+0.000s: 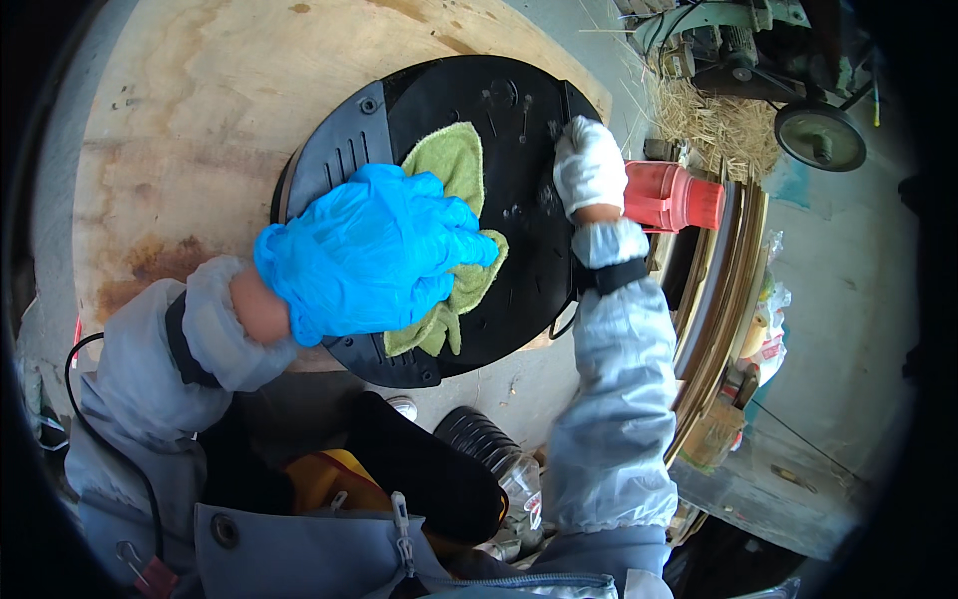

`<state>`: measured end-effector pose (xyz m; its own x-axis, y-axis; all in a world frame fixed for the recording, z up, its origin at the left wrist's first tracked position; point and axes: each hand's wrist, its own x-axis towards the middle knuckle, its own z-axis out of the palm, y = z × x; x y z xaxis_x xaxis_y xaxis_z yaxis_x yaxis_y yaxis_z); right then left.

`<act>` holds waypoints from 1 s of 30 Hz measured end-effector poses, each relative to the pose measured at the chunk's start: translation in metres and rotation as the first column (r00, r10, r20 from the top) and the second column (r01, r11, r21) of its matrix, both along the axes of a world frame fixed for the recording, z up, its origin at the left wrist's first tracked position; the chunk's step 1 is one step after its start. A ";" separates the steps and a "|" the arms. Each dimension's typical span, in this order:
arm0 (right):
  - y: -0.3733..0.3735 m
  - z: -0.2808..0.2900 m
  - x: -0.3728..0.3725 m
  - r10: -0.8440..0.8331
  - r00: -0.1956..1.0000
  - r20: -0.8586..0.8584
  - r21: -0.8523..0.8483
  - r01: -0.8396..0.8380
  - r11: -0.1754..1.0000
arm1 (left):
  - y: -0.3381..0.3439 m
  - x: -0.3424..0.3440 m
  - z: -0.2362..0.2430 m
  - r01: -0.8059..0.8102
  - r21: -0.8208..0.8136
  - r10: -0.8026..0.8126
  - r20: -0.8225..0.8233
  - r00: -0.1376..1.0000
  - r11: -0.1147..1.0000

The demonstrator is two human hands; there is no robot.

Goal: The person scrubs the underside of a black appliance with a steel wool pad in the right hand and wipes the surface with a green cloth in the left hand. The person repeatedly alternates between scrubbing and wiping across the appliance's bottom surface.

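A round black appliance [529,290] lies on a wooden board, with grey slotted panels along its left side. Wet marks and droplets show on its dark top. My left hand [374,255], in a loose blue glove, presses down on that top and grips a green cloth [449,160], whose ends stick out above and below the fingers. My right hand [589,168], in a white glove, is closed in a fist at the appliance's right edge. Whatever lies inside that fist is hidden, and the glove is slightly blurred.
The wooden board [200,130] extends left and beyond the appliance. To the right are a red plastic flask [679,197] and long stacked planks [733,290]. A machine with a wheel [820,137] stands near straw at the far right. Below the board lies a large clear bottle [514,474].
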<state>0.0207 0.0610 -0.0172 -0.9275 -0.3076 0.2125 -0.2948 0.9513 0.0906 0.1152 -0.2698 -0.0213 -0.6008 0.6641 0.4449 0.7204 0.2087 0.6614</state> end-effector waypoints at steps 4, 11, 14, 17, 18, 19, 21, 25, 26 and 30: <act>-0.014 0.009 0.029 -0.056 0.996 0.072 -0.143 0.066 0.988 | 0.000 0.000 0.000 -0.016 0.034 0.014 0.034 0.999 0.999; -0.027 0.024 0.109 -0.017 0.982 0.187 -0.131 0.042 0.990 | -0.001 0.001 0.001 0.003 0.002 -0.003 0.036 0.999 1.000; -0.022 0.014 0.053 0.047 0.999 -0.009 -0.011 -0.047 0.999 | 0.001 0.002 0.002 0.021 -0.007 -0.021 0.046 0.999 1.000; -0.026 0.011 -0.019 -0.113 0.992 0.062 -0.041 0.116 0.992 | 0.001 0.003 0.002 0.018 -0.007 -0.018 0.029 0.999 1.000; -0.031 0.009 -0.040 -0.213 0.974 0.075 -0.067 0.218 0.974 | 0.001 0.003 0.003 0.021 -0.008 -0.021 0.038 0.999 1.000; -0.036 0.007 -0.063 -0.183 0.980 0.072 -0.052 0.187 0.981 | 0.001 0.003 0.003 0.021 -0.010 -0.020 0.041 0.999 1.000; -0.041 0.004 -0.083 -0.243 0.964 0.106 -0.027 0.247 0.969 | -0.001 0.003 0.003 0.005 -0.034 -0.003 0.036 0.999 0.999; -0.035 0.004 -0.044 -0.141 0.990 0.029 -0.151 0.144 0.978 | -0.003 0.002 0.002 -0.006 0.006 0.006 0.043 0.999 1.000; -0.028 0.010 -0.022 -0.107 0.983 0.150 -0.184 0.134 0.974 | -0.004 0.001 0.002 -0.011 0.017 0.010 0.041 0.999 1.000; -0.020 0.024 0.059 -0.108 0.947 0.303 -0.216 0.179 0.960 | -0.003 0.001 0.001 -0.003 0.027 0.002 0.049 0.999 1.000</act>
<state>0.0794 0.0413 0.0071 -0.9900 -0.1398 -0.0173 -0.1331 0.9685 -0.2106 0.1165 -0.2730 -0.0204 -0.6236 0.6508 0.4331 0.6868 0.1916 0.7011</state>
